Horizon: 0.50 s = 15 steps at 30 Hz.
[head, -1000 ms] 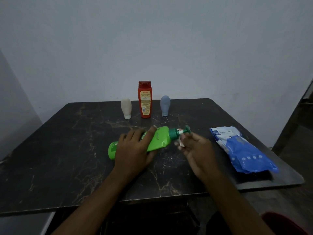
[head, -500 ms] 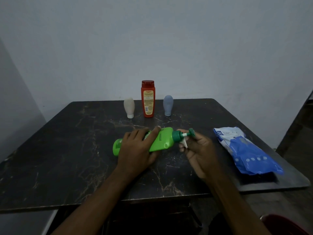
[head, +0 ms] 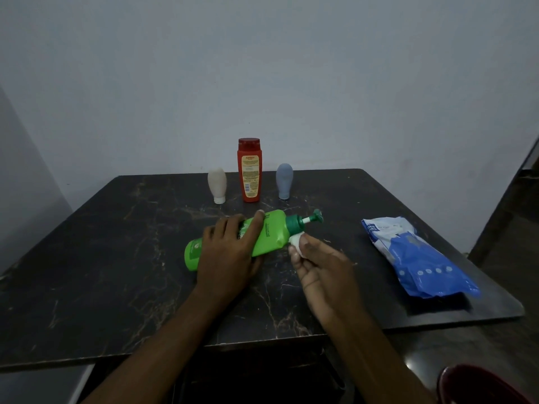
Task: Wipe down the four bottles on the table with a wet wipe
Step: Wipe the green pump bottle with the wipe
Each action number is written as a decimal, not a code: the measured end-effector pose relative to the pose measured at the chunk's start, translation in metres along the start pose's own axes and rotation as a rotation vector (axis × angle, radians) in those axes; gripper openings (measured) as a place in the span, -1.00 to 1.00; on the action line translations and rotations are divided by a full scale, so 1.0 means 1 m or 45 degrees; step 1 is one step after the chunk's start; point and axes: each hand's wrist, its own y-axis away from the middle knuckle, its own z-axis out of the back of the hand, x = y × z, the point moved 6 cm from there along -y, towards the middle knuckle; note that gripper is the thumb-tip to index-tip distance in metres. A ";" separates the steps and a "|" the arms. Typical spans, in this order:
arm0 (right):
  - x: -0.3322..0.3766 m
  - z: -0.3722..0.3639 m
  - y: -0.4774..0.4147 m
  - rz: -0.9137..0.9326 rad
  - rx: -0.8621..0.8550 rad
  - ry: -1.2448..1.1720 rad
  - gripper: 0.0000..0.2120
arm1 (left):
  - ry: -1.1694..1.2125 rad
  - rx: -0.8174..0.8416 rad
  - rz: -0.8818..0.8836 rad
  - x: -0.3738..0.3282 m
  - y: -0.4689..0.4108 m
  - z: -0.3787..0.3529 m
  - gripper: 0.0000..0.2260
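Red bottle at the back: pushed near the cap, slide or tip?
Probably tips: the red bottle stands upright, tall on a narrow base. Looks like rigid plastic, so unlikely to flex. Falling sideways, it might hit the white bottle or grey bottle beside it.

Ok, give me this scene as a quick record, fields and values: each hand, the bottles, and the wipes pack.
left hand: grips the green plastic pump bottle, held on its side over the dark marbled table
right hand: pinches a small white wet wipe against the bottle's shoulder, below the pump collar
back row, upright: cream squeeze bottle, red flip-cap bottle, grey-blue squeeze bottle
wipes pack: blue and white soft pack, lying at the right, apart from both hands
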 end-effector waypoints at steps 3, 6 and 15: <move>0.009 0.001 0.014 0.062 0.038 0.196 -0.75 | 0.062 -0.037 0.019 0.004 0.001 0.003 -0.23; 0.035 0.007 0.020 0.221 0.005 0.330 -0.68 | 0.201 -0.117 0.060 0.009 0.002 0.010 -0.28; 0.086 -0.036 0.042 0.845 0.185 1.057 -0.76 | 0.405 -0.208 0.178 0.015 0.002 0.019 -0.28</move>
